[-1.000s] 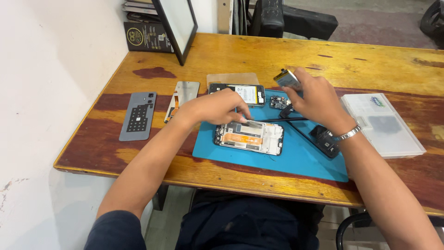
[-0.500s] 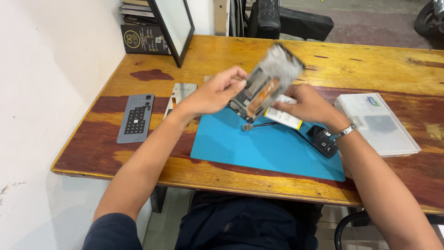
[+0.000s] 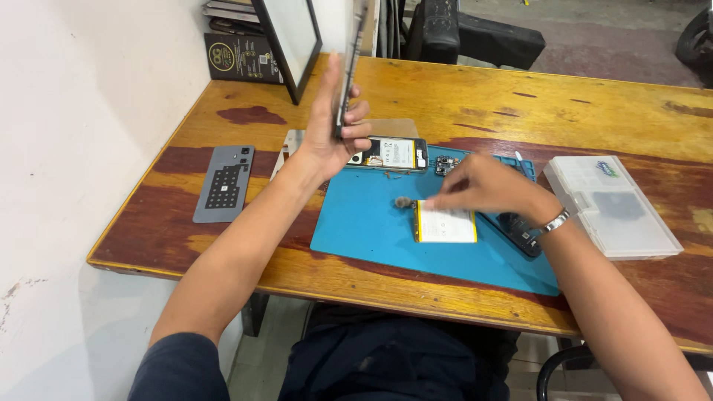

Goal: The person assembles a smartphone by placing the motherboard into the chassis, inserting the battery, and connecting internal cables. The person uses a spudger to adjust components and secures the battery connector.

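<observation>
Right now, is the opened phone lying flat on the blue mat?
No, the left hand holds the opened phone raised on edge above the blue mat.

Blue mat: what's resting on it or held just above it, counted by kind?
Opened phones: 2, one lying on the mat's far edge, one raised in the left hand
Flat batteries: 1
Dark handsets: 1
Total: 4

I see a grey perforated plate (image 3: 223,183) on the wooden table (image 3: 475,96), and a clear plastic box (image 3: 610,205) at the right.
</observation>
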